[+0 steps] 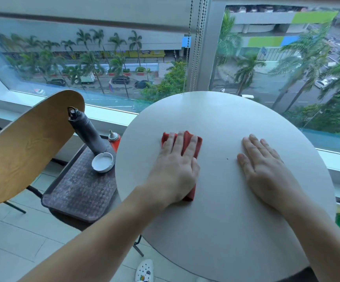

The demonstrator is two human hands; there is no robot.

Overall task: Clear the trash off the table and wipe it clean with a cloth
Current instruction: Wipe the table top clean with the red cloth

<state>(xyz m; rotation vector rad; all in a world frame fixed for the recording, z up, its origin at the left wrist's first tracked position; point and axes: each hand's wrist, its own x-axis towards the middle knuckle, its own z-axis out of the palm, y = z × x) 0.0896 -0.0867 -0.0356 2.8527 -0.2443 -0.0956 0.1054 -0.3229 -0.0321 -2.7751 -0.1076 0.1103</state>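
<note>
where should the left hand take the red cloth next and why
Probably slide the red cloth rightward across the round table toward the small dark speck. The left hand presses flat on the cloth, the speck lies between it and the right hand, which rests flat on the tabletop, and no trash shows on it.

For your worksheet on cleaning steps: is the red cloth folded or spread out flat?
Folded. The red cloth shows ridged layers under the left hand pressing it onto the table.
</note>
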